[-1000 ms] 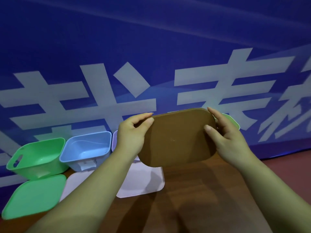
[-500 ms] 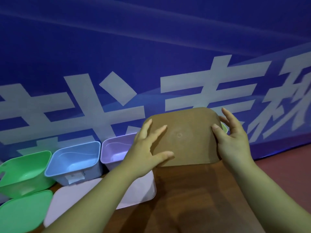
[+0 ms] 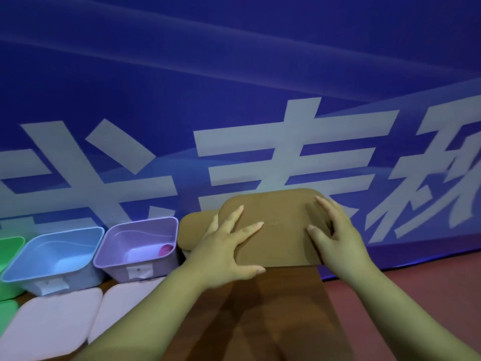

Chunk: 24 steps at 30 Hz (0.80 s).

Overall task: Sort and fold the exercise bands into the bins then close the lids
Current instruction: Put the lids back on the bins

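Head view, the only one.

Brown lid [image 3: 273, 230] sits right of centre, low in frame, at the far edge of the wooden table [image 3: 273, 321] against the blue banner [image 3: 234, 100]. Whatever bin is under it is hidden. It lies roughly level.

Left hand [image 3: 223, 254]: fingers straight and spread, laid flat over the lid's left part, thumb off its near edge. It grasps nothing.

Right hand [image 3: 335, 238]: fingers released and slightly arched, tips on the lid's right part. It presses rather than grips.

Second brown lid [image 3: 192, 230] is just left, partly behind the left hand. It probably caps another bin, but I cannot tell.

Lower left, in a row: purple bin [image 3: 138, 246], blue bin [image 3: 52, 256] and green bin [image 3: 10, 246], the last cut by the frame edge. All three are open.

Small pink item [image 3: 166, 250] in the purple bin's right corner, possibly a folded band, too small to confirm.

Two pale lids [image 3: 52, 324] lie flat on the table in front of the blue and purple bins. Green lid [image 3: 6, 316] is at the far left edge.

Judgement:
- The lid-closing stage is under way, and this brown lid is being seated.
- The next move calls for even downward pressure at both ends until the rim catches, with a check that the corners line up.
- After that, the pale and green lids need fitting to the three open bins.
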### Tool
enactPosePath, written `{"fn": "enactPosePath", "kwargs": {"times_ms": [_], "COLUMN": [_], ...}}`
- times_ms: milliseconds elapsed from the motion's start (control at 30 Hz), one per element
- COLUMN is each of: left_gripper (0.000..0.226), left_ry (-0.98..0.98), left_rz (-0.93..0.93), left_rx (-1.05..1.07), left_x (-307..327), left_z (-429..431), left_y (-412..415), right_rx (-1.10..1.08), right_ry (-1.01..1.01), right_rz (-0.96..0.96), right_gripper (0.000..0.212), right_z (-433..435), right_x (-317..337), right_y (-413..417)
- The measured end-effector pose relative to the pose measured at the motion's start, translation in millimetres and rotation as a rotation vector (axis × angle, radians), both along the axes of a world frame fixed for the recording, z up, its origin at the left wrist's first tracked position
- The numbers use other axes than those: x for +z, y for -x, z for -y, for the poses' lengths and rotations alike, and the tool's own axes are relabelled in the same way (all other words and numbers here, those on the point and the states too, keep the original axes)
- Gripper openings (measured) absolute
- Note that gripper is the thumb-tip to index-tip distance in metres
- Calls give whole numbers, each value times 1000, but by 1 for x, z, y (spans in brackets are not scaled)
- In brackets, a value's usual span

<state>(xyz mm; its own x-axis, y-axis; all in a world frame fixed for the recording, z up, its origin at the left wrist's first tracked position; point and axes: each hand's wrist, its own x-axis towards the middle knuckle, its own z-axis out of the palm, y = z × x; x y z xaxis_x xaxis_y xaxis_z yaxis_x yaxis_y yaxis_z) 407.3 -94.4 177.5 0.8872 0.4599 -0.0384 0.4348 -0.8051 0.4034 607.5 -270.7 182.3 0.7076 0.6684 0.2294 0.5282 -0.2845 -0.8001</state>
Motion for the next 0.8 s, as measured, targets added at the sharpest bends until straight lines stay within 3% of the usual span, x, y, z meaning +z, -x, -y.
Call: {"fn": "enactPosePath", "kwargs": {"times_ms": [100,300,433,633,800], "left_gripper": [86,86,90,95,97], "left_ry": [19,46,17,-26,-47], "left_rz": [-14,-99,-171,-256,-293], "left_rx": [34,81,82,85,89], "left_x": [-20,-50,-64,-94,-120], "left_z": [9,11,-1,-35,-67], "left_y": [-28,-76,-106,-143,-167], "right_rx": [131,296,438,530,556], "right_ry": [185,313,403,580,596], "right_rz": [71,47,80,170,178], "right_gripper": [63,87,91,111,116], "right_z": [9,8,-2,-40,-77], "right_x": [-12,-36,-58,-100,-134], "right_y": [-34,-95,-128,-170,-200]}}
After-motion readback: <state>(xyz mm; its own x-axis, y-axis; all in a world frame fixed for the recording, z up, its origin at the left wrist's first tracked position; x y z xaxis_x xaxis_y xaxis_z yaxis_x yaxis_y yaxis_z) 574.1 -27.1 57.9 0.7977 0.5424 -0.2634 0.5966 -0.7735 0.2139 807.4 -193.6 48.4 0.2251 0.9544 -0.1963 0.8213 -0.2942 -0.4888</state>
